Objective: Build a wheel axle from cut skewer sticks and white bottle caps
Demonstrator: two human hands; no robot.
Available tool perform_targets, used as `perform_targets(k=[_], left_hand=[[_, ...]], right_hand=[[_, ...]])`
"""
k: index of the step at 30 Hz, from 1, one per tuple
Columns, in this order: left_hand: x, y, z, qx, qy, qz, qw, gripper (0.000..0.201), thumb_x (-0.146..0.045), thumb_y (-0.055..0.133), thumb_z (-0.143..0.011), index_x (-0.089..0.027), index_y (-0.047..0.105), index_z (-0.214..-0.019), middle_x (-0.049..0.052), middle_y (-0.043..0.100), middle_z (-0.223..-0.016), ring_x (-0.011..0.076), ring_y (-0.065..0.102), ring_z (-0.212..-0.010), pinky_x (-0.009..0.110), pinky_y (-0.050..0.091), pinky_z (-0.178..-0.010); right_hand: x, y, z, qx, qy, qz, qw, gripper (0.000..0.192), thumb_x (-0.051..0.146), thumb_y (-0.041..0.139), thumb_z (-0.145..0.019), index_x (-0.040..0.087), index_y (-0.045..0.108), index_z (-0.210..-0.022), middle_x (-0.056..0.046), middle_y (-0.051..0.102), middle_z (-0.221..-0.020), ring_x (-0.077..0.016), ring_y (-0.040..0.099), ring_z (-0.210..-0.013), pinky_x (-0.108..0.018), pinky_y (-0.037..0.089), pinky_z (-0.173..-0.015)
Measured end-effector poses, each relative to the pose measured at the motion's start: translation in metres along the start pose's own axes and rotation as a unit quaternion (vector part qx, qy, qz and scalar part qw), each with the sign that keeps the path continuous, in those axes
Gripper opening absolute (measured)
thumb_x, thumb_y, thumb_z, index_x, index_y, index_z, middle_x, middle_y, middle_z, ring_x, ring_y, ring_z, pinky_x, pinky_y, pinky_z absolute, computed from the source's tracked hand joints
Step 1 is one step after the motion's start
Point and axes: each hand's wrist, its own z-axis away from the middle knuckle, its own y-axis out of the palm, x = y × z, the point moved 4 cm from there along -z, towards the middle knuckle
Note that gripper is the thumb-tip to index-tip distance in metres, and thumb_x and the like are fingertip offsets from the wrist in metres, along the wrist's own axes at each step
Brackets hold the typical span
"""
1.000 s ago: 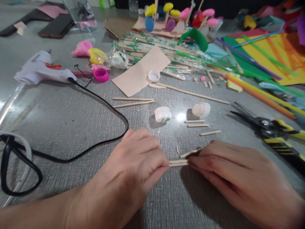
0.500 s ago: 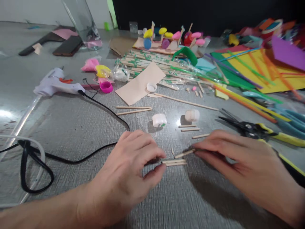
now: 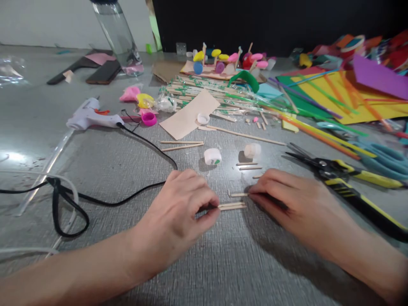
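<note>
Grey table (image 3: 95, 170), pale thin stick pieces (image 3: 232, 206), seemingly paired

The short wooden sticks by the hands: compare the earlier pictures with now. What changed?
The right hand let go of the paired sticks, then laid its slanted stick level beside them. The left hand still pinches the pair.

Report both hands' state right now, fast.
Left hand: closed, pinching the end of two short wooden sticks lying side by side on the table.
Right hand: fingers closed on the end of a single short stick.
</note>
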Motion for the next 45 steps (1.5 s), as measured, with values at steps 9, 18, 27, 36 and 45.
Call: perform_targets(k=[9,18,27,36,45], left_hand=[[0.0,-0.004,-0.008,-0.04,-0.001,0.006,0.999,0.008,-0.013,0.065,-0.088,-0.019,0.069,-0.084,0.0,0.067,-0.078,0.018,0.056,-0.081,0.036,0.037,-0.075],[0.005,-0.006,-0.003,-0.012,-0.035,0.004,0.999,0.014,-0.008,0.067,-0.083,-0.019,0.061,-0.076,-0.001,0.063,-0.076,0.0184,0.054,-0.08,0.036,0.034,-0.074],[0.003,-0.009,0.0,0.011,-0.05,0.013,0.999,0.008,-0.011,0.065,-0.083,-0.018,0.063,-0.086,0.0,0.062,-0.084,0.02,0.054,-0.088,0.038,0.034,-0.079],[0.006,-0.003,-0.009,0.019,-0.006,-0.046,0.999,0.013,-0.015,0.061,-0.093,-0.017,0.065,-0.08,0.0,0.061,-0.081,0.0186,0.053,-0.085,0.036,0.032,-0.078],[0.003,-0.004,-0.016,-0.018,-0.022,-0.047,0.998,0.008,-0.015,0.061,-0.09,-0.016,0.068,-0.086,0.003,0.064,-0.084,0.0213,0.054,-0.089,0.038,0.036,-0.082]], right_hand=[[0.002,-0.014,0.0,-0.061,0.016,0.005,0.998,0.005,0.021,0.059,-0.1,0.02,0.065,-0.099,-0.002,0.063,-0.092,-0.014,0.06,-0.076,-0.029,0.044,-0.065],[0.014,-0.012,0.002,-0.018,-0.03,-0.045,0.998,0.009,0.017,0.058,-0.099,0.019,0.064,-0.093,-0.001,0.061,-0.088,-0.0132,0.058,-0.073,-0.029,0.043,-0.062],[0.025,0.006,0.005,0.028,-0.053,-0.049,0.997,0.012,0.014,0.051,-0.102,0.017,0.061,-0.096,-0.001,0.056,-0.085,-0.0144,0.051,-0.067,-0.031,0.037,-0.057],[0.02,0.01,0.002,0.01,-0.053,-0.03,0.998,0.013,0.018,0.051,-0.104,0.018,0.061,-0.096,0.0,0.055,-0.086,-0.0151,0.052,-0.072,-0.032,0.037,-0.062],[0.015,0.008,-0.006,-0.039,-0.063,0.037,0.997,0.014,0.019,0.052,-0.103,0.017,0.064,-0.095,-0.001,0.055,-0.085,-0.0173,0.054,-0.074,-0.033,0.036,-0.063]])
